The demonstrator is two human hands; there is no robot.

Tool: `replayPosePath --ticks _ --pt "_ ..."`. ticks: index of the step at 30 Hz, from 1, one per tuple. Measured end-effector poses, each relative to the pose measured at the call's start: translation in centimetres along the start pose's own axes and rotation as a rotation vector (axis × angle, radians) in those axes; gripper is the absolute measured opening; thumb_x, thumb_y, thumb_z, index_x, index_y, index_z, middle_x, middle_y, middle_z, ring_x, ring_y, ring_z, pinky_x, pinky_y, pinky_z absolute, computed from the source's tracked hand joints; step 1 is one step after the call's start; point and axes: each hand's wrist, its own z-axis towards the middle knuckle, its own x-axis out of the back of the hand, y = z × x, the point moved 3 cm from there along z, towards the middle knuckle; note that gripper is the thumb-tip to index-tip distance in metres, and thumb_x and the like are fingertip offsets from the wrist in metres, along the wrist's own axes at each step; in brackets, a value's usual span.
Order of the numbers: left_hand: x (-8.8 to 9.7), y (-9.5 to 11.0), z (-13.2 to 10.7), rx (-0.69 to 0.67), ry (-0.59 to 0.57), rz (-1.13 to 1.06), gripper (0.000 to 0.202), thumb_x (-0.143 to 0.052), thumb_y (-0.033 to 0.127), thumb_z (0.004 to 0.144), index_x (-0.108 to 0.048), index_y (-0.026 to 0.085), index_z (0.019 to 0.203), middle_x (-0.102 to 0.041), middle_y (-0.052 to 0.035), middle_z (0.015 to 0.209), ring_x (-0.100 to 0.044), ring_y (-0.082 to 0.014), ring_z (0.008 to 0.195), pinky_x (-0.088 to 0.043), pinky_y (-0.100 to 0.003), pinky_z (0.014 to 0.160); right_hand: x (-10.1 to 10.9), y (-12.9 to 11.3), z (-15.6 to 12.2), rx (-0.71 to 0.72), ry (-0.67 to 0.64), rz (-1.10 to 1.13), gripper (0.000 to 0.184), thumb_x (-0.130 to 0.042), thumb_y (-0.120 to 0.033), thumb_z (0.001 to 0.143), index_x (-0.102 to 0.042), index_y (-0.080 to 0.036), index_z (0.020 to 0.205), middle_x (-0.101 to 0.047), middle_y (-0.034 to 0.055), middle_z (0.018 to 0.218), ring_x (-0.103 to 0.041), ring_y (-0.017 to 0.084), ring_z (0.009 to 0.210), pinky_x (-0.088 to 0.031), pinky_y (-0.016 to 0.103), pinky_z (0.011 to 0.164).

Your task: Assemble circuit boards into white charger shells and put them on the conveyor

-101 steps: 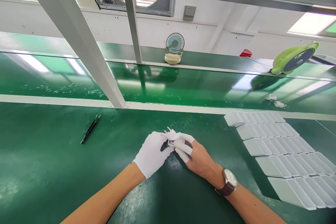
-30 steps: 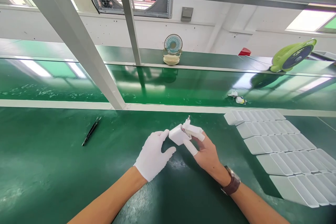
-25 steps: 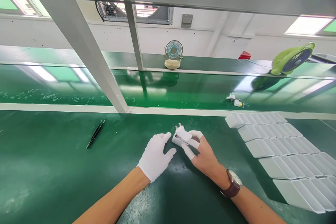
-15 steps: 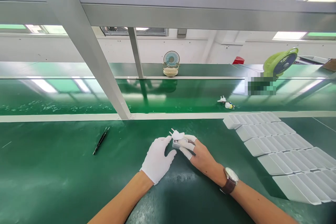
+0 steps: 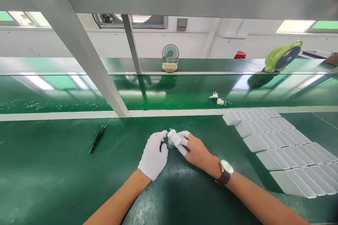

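Over the green bench, my right hand (image 5: 196, 150), with white covers on several fingertips, grips a small white plug adapter (image 5: 174, 137). Its plain white side faces up, and a prong tip shows at its far end. My left hand (image 5: 154, 154) wears a white glove. Its thumb and index finger are bent and apart, with the index fingertip right beside the adapter's left edge; whether they touch I cannot tell. Left of both hands, black tweezers (image 5: 97, 139) lie on the bench.
Rows of white trays (image 5: 280, 151) stand at the right. Beyond the pale rail (image 5: 169, 113) lie white plug parts (image 5: 218, 98). A small fan (image 5: 170, 58) and a green fan (image 5: 282, 57) stand farther back. A slanting metal post (image 5: 79, 49) rises at the left.
The adapter has been turned in my right hand, so its white side now faces up and its prongs show less. My left thumb and index finger have drawn closer together. The view has shifted slightly.
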Motion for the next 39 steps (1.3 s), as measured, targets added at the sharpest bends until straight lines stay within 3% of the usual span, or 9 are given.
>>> replayPosePath --ticks 6,9,11,13,16,20,25,39 --pt "-0.4 0.0 -0.2 -0.015 -0.083 0.006 0.053 -0.058 0.014 0.086 -0.052 0.024 0.138 -0.062 -0.0074 0.122 -0.061 -0.0241 0.113 -0.054 -0.045 0.097 0.1 0.1 -0.2 -0.088 0.072 0.164 0.030 -0.056 -0.028 0.099 -0.068 -0.032 0.126 -0.064 0.0094 0.127 -0.066 0.026 0.109 -0.057 0.044 0.095" --pt "-0.6 0.6 -0.5 0.020 -0.127 -0.033 0.072 -0.073 0.025 0.080 -0.043 0.025 0.146 -0.055 -0.0096 0.134 -0.061 -0.0243 0.111 -0.056 -0.045 0.096 0.2 -0.1 -0.2 -0.270 0.193 0.614 0.034 -0.064 -0.035 0.096 -0.063 -0.031 0.130 -0.066 0.0079 0.126 -0.067 0.024 0.109 -0.057 0.042 0.095" --pt "-0.6 1.1 -0.7 0.045 -0.094 -0.067 0.081 -0.077 0.027 0.077 -0.038 0.024 0.148 -0.051 -0.0113 0.138 -0.063 -0.0214 0.102 -0.058 -0.043 0.091 0.0 -0.3 -0.1 -0.406 0.221 0.961 0.044 -0.071 -0.041 0.091 -0.060 -0.027 0.132 -0.068 0.0088 0.125 -0.068 0.023 0.106 -0.059 0.041 0.089" --pt "-0.4 1.7 -1.0 0.032 -0.031 -0.101 0.076 -0.075 0.025 0.080 -0.039 0.025 0.146 -0.050 -0.0120 0.137 -0.063 -0.0203 0.101 -0.059 -0.041 0.089 -0.3 -0.9 -0.1 -0.490 0.145 1.206 0.047 -0.073 -0.047 0.089 -0.063 -0.024 0.128 -0.069 0.0093 0.122 -0.068 0.024 0.103 -0.060 0.041 0.086" --pt "-0.1 2.1 -1.3 -0.013 0.045 -0.130 0.066 -0.073 0.023 0.081 -0.044 0.026 0.140 -0.053 -0.0113 0.132 -0.063 -0.0221 0.104 -0.059 -0.041 0.087 -0.4 -1.7 -0.1 -0.516 -0.003 1.390 0.041 -0.069 -0.052 0.091 -0.071 -0.020 0.117 -0.073 0.0091 0.112 -0.069 0.024 0.099 -0.057 0.043 0.089" --pt "0.4 2.1 -1.6 -0.102 0.067 -0.130 0.067 -0.075 0.024 0.080 -0.044 0.028 0.140 -0.054 -0.0098 0.128 -0.065 -0.0225 0.103 -0.060 -0.041 0.086 -0.3 -2.3 -0.2 -0.526 -0.093 1.469 0.043 -0.066 -0.057 0.093 -0.075 -0.017 0.106 -0.075 0.0105 0.103 -0.069 0.025 0.100 -0.055 0.044 0.092" --pt "0.7 2.1 -1.4 -0.141 0.060 -0.139 0.071 -0.077 0.022 0.078 -0.045 0.031 0.140 -0.053 -0.0078 0.126 -0.065 -0.0212 0.102 -0.059 -0.039 0.086 -0.9 -2.2 -0.5 -0.551 -0.118 1.497 0.044 -0.063 -0.055 0.095 -0.073 -0.017 0.113 -0.075 0.0116 0.102 -0.070 0.026 0.099 -0.054 0.044 0.091" --pt "0.3 1.4 -1.4 0.056 -0.008 -0.244 0.072 -0.081 0.028 0.077 -0.048 0.028 0.140 -0.057 -0.0073 0.126 -0.064 -0.0219 0.104 -0.057 -0.043 0.093 -1.7 -1.8 -1.0 -0.567 -0.122 1.491 0.037 -0.059 -0.049 0.100 -0.071 -0.021 0.122 -0.074 0.0096 0.104 -0.069 0.020 0.091 -0.056 0.038 0.085"
